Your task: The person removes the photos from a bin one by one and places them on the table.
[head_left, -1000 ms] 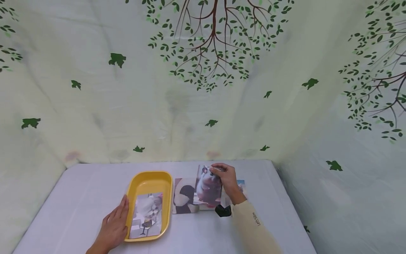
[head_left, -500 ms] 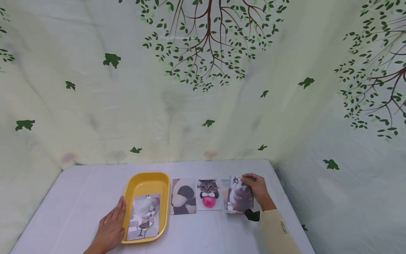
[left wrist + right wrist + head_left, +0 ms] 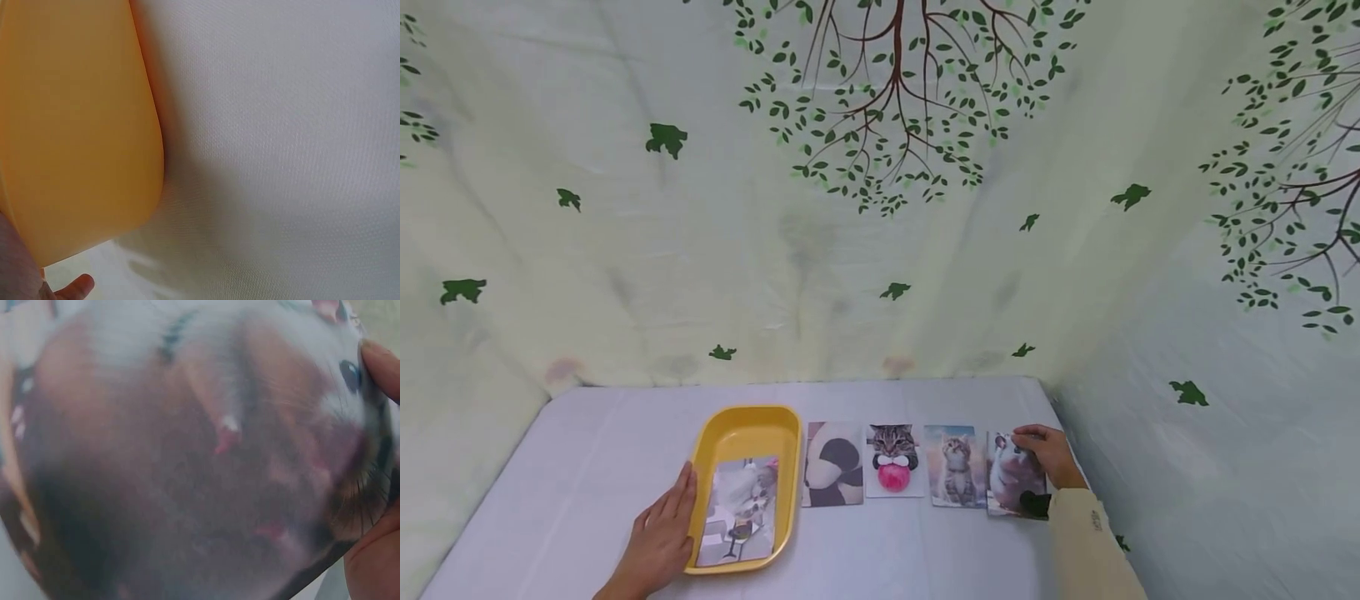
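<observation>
At the right end of a row of photo cards, my right hand [image 3: 1051,455] pinches a hamster photo card [image 3: 1006,479] by its upper right corner. In the right wrist view, the thumb and a finger grip the edge of this card [image 3: 187,444], which fills most of the picture. My left hand [image 3: 657,533] rests with straight fingers along the left side of a yellow tray [image 3: 748,433]. A pale photo card with a glass on it [image 3: 739,510] lies in the near part of the tray. The left wrist view shows the tray wall [image 3: 81,125] and one fingertip.
Between the tray and my right hand lie a black-and-white panda-like card [image 3: 833,463], a cat card with a pink ball [image 3: 894,461] and a kitten card [image 3: 956,467]. A white cloth [image 3: 865,558] covers the table. Leaf-printed sheeting [image 3: 805,275] hangs behind.
My right hand has moved the hamster card rightward, past the cat card and the kitten card, which now show uncovered. The left hand stays at the tray.
</observation>
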Demonstrator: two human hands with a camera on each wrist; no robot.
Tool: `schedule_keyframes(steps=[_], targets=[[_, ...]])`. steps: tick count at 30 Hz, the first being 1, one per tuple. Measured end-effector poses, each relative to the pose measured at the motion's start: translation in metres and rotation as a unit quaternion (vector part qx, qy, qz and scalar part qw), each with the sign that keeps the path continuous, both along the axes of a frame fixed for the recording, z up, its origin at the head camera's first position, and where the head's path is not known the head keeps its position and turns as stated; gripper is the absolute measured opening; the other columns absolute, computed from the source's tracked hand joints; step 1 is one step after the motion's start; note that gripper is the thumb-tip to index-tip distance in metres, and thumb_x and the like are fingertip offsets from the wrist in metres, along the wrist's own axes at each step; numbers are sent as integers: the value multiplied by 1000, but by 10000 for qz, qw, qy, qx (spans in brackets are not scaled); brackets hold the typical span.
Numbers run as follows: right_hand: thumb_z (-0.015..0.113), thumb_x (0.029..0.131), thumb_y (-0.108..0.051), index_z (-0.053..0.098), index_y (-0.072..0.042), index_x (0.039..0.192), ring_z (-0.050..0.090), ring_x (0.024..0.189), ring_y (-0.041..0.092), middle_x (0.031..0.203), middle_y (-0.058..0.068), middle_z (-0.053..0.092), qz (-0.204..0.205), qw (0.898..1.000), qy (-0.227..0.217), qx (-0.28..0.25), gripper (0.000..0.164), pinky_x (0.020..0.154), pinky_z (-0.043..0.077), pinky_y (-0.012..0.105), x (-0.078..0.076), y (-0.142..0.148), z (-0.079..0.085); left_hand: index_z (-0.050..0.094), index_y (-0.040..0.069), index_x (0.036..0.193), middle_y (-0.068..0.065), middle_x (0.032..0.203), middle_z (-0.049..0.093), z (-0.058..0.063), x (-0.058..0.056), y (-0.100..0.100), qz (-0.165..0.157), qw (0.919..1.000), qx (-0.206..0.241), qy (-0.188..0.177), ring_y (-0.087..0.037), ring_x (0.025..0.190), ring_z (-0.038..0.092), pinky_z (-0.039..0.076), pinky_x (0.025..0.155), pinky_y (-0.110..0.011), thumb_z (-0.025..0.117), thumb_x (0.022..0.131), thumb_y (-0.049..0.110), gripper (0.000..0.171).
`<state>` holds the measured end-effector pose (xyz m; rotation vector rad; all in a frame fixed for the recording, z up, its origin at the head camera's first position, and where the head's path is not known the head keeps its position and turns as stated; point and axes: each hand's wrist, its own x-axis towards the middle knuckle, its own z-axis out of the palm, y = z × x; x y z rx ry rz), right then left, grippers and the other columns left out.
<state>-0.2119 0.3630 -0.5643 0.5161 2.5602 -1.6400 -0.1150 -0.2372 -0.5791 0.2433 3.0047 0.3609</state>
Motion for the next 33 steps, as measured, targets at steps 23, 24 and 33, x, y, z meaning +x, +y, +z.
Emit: schedule_keyframes(steps=[23,24,33], targets=[[68,83,-5,69,6,99,61,87,32,93,19,68,-262,9894,315,1391,19,76,47,42,-12,-8,-24,13,-11,148,-19,160,2,2,1,2,55,10000,7,-27,-48,131,31,24,99,-71,54,81,5,80],[68,83,-5,68,6,100,60,88,32,94,20,67,-253,9898,301,1368,20,77,47,42,-12,-8,-24,12,-11,148,-19,160,2,2,1,1,54,10000,-5,-7,-48,131,31,24,99,-71,54,81,5,81],[65,86,-5,66,7,107,58,98,37,109,26,64,-251,9925,185,1182,24,83,47,50,-13,-7,-29,7,-9,150,-17,161,0,-1,1,0,14,9999,-49,141,-47,130,31,25,98,-71,54,81,4,84]])
